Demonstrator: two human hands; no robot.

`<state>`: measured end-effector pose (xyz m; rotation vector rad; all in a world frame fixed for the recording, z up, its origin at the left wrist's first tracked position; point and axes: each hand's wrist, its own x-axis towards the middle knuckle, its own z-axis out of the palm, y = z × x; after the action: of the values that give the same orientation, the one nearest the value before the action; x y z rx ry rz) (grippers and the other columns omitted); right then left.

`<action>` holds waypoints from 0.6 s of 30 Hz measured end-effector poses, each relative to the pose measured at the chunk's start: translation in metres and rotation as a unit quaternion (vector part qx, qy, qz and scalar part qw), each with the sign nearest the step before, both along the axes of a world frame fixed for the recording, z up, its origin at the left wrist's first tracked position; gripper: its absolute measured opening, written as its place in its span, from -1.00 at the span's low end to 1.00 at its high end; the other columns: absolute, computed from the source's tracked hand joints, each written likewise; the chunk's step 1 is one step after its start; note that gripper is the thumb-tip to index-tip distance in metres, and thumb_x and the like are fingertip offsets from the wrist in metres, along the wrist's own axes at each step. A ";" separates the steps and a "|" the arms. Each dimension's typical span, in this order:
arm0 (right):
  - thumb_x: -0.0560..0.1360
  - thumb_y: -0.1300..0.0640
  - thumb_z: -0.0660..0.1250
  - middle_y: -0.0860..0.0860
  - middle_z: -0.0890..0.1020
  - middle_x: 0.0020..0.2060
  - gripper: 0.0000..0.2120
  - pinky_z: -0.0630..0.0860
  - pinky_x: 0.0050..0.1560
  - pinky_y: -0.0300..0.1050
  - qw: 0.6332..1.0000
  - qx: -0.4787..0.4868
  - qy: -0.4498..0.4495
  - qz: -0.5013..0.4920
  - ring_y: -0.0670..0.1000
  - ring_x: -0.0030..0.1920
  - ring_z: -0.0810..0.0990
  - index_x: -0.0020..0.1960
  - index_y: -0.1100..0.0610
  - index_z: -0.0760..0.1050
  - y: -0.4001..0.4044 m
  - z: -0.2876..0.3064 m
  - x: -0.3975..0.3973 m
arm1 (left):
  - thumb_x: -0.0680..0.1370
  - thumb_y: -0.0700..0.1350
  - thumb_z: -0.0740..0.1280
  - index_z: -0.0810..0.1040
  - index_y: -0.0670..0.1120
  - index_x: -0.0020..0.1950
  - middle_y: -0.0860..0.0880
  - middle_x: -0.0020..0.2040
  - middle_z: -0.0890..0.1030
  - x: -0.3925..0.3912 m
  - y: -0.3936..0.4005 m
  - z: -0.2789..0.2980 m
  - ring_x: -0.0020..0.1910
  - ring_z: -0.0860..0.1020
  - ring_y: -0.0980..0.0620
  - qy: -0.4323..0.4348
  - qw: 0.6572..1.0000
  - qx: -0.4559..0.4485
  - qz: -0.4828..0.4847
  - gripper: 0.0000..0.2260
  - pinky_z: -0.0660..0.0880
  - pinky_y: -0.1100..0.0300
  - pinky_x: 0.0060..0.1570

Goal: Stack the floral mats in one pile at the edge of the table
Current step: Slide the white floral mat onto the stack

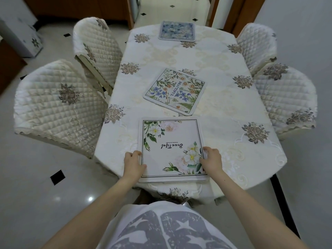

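Note:
A white floral mat with the word "Beautiful" lies flat at the near edge of the table. My left hand grips its left edge and my right hand grips its right edge. Whether another mat lies beneath it I cannot tell. A second mat with blue and orange flowers lies turned at an angle in the middle of the table. A third mat, blue-patterned, sits at the far edge.
Four quilted cream chairs surround the table: two on the left, two on the right. An embroidered cream cloth covers the table. Shiny tiled floor lies on both sides.

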<state>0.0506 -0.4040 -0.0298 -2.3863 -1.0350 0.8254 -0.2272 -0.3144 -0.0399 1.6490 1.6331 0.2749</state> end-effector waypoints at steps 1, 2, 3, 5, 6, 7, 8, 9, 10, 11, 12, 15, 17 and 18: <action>0.43 0.26 0.33 0.24 0.41 0.23 -0.49 0.41 0.18 -0.01 1.000 -0.008 -0.005 0.002 0.24 0.22 0.43 0.37 0.14 0.36 0.001 0.000 0.001 | 0.38 -0.27 0.37 0.40 -0.14 0.24 -0.17 0.19 0.30 0.000 0.001 -0.001 0.18 0.35 -0.13 0.004 1.000 -0.002 -0.001 -0.56 0.27 0.24 0.09; 0.43 0.25 0.33 0.23 0.41 0.24 -0.50 0.41 0.19 0.00 1.000 -0.012 -0.001 0.002 0.24 0.23 0.43 0.36 0.15 0.36 0.002 0.000 0.002 | 0.39 -0.26 0.37 0.40 -0.15 0.24 -0.18 0.20 0.30 0.001 0.002 -0.002 0.18 0.34 -0.14 0.007 1.000 -0.006 -0.003 -0.57 0.27 0.22 0.10; 0.44 0.25 0.33 0.23 0.41 0.25 -0.50 0.41 0.20 0.00 1.000 -0.012 0.006 -0.001 0.23 0.23 0.44 0.36 0.16 0.36 0.003 0.001 0.002 | 0.39 -0.25 0.38 0.39 -0.15 0.24 -0.19 0.21 0.31 0.001 0.004 -0.003 0.18 0.34 -0.14 0.009 1.000 -0.009 -0.005 -0.57 0.28 0.20 0.10; 0.45 0.26 0.32 0.23 0.43 0.28 -0.50 0.42 0.19 -0.02 1.000 -0.009 0.016 -0.007 0.21 0.22 0.47 0.37 0.20 0.35 0.005 0.002 0.001 | 0.40 -0.21 0.39 0.38 -0.16 0.22 -0.20 0.19 0.34 0.002 0.006 -0.003 0.18 0.35 -0.15 0.013 1.000 -0.009 -0.007 -0.59 0.29 0.17 0.10; 0.45 0.26 0.31 0.23 0.44 0.29 -0.50 0.44 0.18 -0.02 1.000 -0.008 0.017 -0.010 0.21 0.22 0.48 0.38 0.21 0.34 0.007 0.002 0.000 | 0.41 -0.20 0.40 0.38 -0.16 0.21 -0.20 0.18 0.35 0.003 0.007 -0.004 0.18 0.34 -0.16 0.017 1.000 -0.007 -0.006 -0.60 0.30 0.15 0.11; 0.45 0.26 0.31 0.22 0.45 0.30 -0.50 0.45 0.16 -0.01 1.000 -0.009 0.018 -0.013 0.22 0.21 0.50 0.38 0.23 0.33 0.008 0.002 -0.001 | 0.41 -0.18 0.40 0.39 -0.16 0.20 -0.20 0.18 0.36 0.004 0.008 -0.004 0.18 0.35 -0.16 0.020 1.000 -0.005 -0.004 -0.61 0.30 0.14 0.12; 0.46 0.26 0.30 0.22 0.46 0.31 -0.49 0.46 0.15 -0.01 1.000 -0.010 0.018 -0.017 0.22 0.21 0.51 0.39 0.24 0.32 0.009 0.002 -0.003 | 0.41 -0.18 0.40 0.39 -0.17 0.19 -0.20 0.17 0.37 0.005 0.008 -0.004 0.17 0.35 -0.16 0.023 1.000 -0.003 -0.001 -0.61 0.31 0.12 0.13; 0.46 0.26 0.29 0.21 0.46 0.33 -0.49 0.46 0.17 -0.01 1.000 -0.010 0.017 -0.020 0.21 0.23 0.50 0.40 0.25 0.31 0.010 0.002 -0.005 | 0.41 -0.18 0.40 0.39 -0.17 0.19 -0.21 0.16 0.38 0.006 0.009 -0.004 0.16 0.36 -0.16 0.025 1.000 -0.001 0.002 -0.62 0.32 0.12 0.12; 0.46 0.27 0.29 0.20 0.46 0.34 -0.49 0.45 0.21 -0.01 1.000 -0.008 0.015 -0.023 0.21 0.26 0.49 0.40 0.26 0.32 0.011 0.002 -0.007 | 0.41 -0.18 0.40 0.40 -0.17 0.18 -0.21 0.16 0.39 0.006 0.009 -0.005 0.14 0.38 -0.15 0.026 1.000 0.002 0.003 -0.62 0.33 0.14 0.09; 0.46 0.28 0.28 0.20 0.47 0.34 -0.50 0.44 0.24 0.00 1.000 -0.005 0.012 -0.026 0.20 0.27 0.49 0.40 0.26 0.33 0.011 0.002 -0.007 | 0.41 -0.18 0.41 0.40 -0.17 0.18 -0.20 0.15 0.40 0.006 0.010 -0.005 0.11 0.39 -0.14 0.027 1.000 0.005 0.003 -0.62 0.33 0.15 0.06; 0.46 0.29 0.28 0.19 0.49 0.33 -0.51 0.44 0.25 0.00 1.000 0.001 0.011 -0.029 0.20 0.27 0.50 0.38 0.27 0.35 0.010 0.002 -0.007 | 0.40 -0.18 0.41 0.41 -0.16 0.18 -0.20 0.14 0.41 0.005 0.010 -0.005 0.09 0.41 -0.14 0.029 1.000 0.008 0.003 -0.62 0.33 0.17 0.03; 0.43 0.32 0.29 0.20 0.57 0.23 -0.59 0.47 0.16 -0.03 0.999 0.020 0.004 -0.039 0.19 0.19 0.55 0.28 0.28 0.45 0.008 0.002 -0.007 | 0.39 -0.18 0.41 0.42 -0.16 0.17 -0.18 0.13 0.42 0.005 0.012 -0.005 0.06 0.44 -0.13 0.034 0.999 0.011 0.005 -0.62 0.34 0.16 0.01; 0.43 0.31 0.30 0.21 0.56 0.23 -0.58 0.47 0.17 -0.01 0.999 0.020 0.005 -0.036 0.19 0.20 0.54 0.28 0.29 0.45 0.008 0.001 -0.006 | 0.39 -0.19 0.41 0.40 -0.18 0.16 -0.19 0.13 0.41 0.006 0.012 -0.006 0.06 0.43 -0.13 0.035 0.999 0.013 0.001 -0.62 0.33 0.17 0.00; 0.43 0.30 0.30 0.20 0.54 0.27 -0.56 0.46 0.21 0.00 0.999 0.016 0.008 -0.031 0.19 0.23 0.52 0.31 0.28 0.42 0.009 0.001 -0.005 | 0.40 -0.20 0.40 0.39 -0.19 0.16 -0.20 0.14 0.39 0.007 0.012 -0.006 0.07 0.41 -0.14 0.036 0.999 0.013 -0.004 -0.62 0.32 0.17 0.00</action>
<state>0.0460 -0.3951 -0.0290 -2.3687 -0.9573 0.7987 -0.2201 -0.3020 -0.0464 1.7025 1.6829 0.2354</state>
